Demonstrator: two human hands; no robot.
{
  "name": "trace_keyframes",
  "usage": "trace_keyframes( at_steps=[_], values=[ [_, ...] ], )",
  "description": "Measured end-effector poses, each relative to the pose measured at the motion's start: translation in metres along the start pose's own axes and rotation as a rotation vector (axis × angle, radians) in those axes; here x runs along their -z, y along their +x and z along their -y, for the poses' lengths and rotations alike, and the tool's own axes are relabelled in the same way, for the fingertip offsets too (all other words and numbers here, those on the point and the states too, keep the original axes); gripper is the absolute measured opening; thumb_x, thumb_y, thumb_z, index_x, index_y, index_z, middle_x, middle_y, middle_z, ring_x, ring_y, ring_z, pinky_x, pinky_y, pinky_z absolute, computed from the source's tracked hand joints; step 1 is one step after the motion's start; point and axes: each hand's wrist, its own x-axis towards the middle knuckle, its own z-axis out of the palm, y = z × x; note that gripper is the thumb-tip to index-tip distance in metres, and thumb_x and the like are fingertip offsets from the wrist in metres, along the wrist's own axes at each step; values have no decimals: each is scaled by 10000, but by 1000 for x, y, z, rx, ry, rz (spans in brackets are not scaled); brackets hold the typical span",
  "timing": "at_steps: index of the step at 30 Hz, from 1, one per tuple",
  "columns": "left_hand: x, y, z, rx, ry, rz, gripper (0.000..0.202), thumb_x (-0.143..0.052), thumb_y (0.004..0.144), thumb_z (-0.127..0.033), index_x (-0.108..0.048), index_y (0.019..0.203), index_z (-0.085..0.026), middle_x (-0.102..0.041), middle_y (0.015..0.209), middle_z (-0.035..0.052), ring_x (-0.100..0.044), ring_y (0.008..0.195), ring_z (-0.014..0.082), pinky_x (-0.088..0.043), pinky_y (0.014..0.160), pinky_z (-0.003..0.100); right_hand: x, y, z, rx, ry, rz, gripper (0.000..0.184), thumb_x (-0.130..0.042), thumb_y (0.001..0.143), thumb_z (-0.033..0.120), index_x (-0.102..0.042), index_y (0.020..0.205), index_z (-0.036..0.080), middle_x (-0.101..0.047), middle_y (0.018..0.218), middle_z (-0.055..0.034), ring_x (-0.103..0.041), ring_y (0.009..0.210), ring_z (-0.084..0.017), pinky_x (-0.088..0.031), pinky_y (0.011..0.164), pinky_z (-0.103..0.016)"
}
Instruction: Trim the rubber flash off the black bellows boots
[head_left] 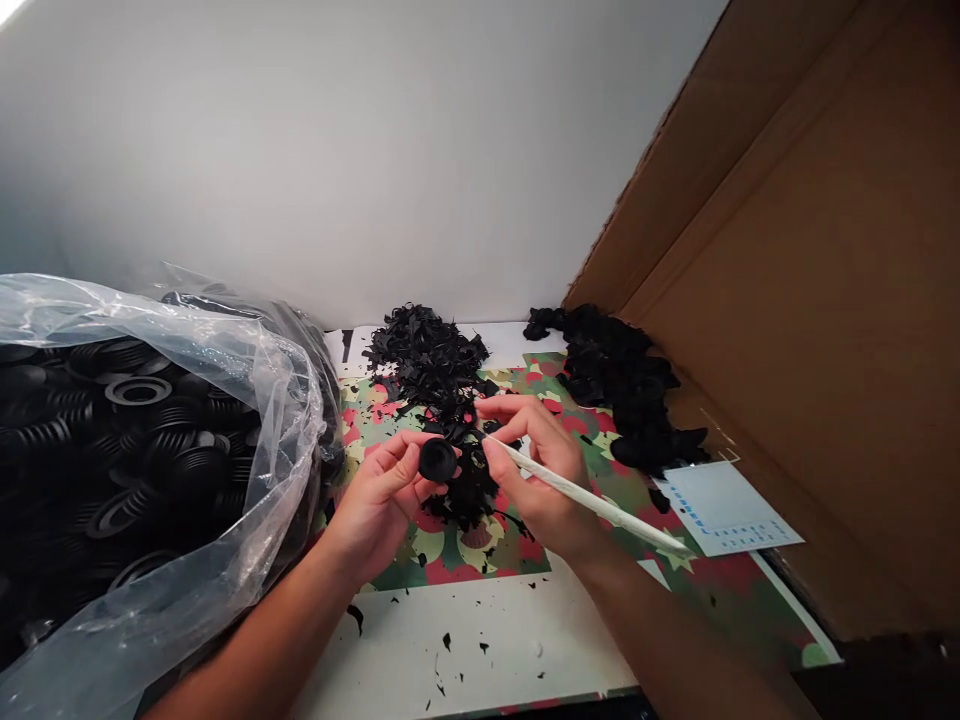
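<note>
Between the thumb and fingers of my left hand [386, 495] is a small round black rubber part [437, 460], its hollow side facing me. My right hand [544, 470] grips a long thin tool with a pale, wrapped-looking handle [600, 502] like a pen. Its tip points toward the black part and is too small and dark to make out; the two look apart. Beneath and behind both hands lies a heap of thin black scraps [427, 360] on a camouflage-patterned sheet [502, 560].
A clear plastic bag [289, 440] full of ribbed black rubber parts [187, 450] stands at the left. Along the right, more black pieces [622, 380] lie beside a tall cardboard box [810, 330] and a printed white card [731, 508]. A pale wall [360, 150] closes the back.
</note>
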Motion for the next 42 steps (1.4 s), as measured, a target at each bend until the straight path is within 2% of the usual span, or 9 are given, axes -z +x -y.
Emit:
trace_keyframes(
  at_steps=[4, 6, 8, 11, 23, 27, 30, 37, 42],
  values=[
    [-3, -1, -1, 1, 32, -31, 289, -934, 680, -340, -786, 839, -149, -754, 866, 62, -702, 808, 162, -577, 744, 241, -4, -3, 1, -77, 66, 94, 175, -432, 971, 151, -586, 957, 235, -666, 876, -25, -654, 774, -171, -543, 676, -304],
    [-4, -2, -1, 4, 35, -36, 295, -948, 655, -334, -786, 825, -156, -750, 838, 50, -694, 758, 146, -578, 714, 236, -4, -3, 2, -120, 44, 138, 141, -459, 992, 178, -588, 986, 236, -612, 828, -4, -597, 695, -152, -504, 607, -276],
    [-4, -3, 0, 17, 39, -25, 297, -952, 645, -344, -783, 810, -163, -727, 772, 29, -663, 665, 124, -562, 635, 225, -3, -3, 4, -92, 16, 156, 36, -581, 966, 205, -598, 966, 236, -586, 849, -2, -579, 711, -152, -495, 608, -275],
    [-5, -3, 1, 33, 49, -12, 307, -955, 633, -363, -783, 806, -177, -692, 712, 6, -617, 580, 105, -524, 554, 214, -4, -1, 4, 14, 5, 171, 107, -695, 908, 164, -616, 911, 236, -578, 859, -2, -576, 738, -157, -501, 627, -277],
    [2, -3, 2, -147, 349, -21, 300, -910, 679, -430, -806, 797, -175, -693, 774, 34, -588, 742, 151, -468, 699, 235, -3, 1, 2, 123, -45, 250, 145, -628, 938, 127, -610, 832, 224, -607, 827, -11, -594, 732, -154, -501, 656, -282],
    [2, -3, -4, -138, 204, -67, 314, -900, 686, -448, -775, 763, -170, -683, 751, 25, -570, 701, 136, -469, 663, 220, -7, -1, 3, 174, -40, 271, 173, -614, 880, 84, -579, 779, 220, -597, 768, -1, -572, 687, -147, -479, 635, -282],
    [2, -2, -11, -125, 57, -91, 301, -908, 680, -412, -732, 744, -176, -694, 748, 13, -581, 661, 123, -491, 641, 210, -10, -2, 4, 116, 52, 268, 172, -642, 837, 92, -577, 749, 225, -614, 763, 1, -579, 673, -144, -479, 609, -272],
    [-1, -3, -8, -34, -28, -3, 247, -892, 725, -342, -733, 758, -156, -725, 782, 28, -630, 690, 113, -524, 655, 184, -6, -1, 2, -209, 246, 94, 131, -641, 882, 150, -615, 779, 226, -708, 797, -4, -605, 636, -127, -469, 544, -234],
    [-2, -2, -5, -27, 12, -28, 264, -898, 713, -369, -735, 759, -167, -692, 762, 17, -594, 659, 111, -513, 629, 198, -7, -1, 1, -165, 151, 81, 128, -688, 877, 144, -701, 780, 227, -649, 721, 15, -567, 616, -127, -463, 574, -251]
  ],
)
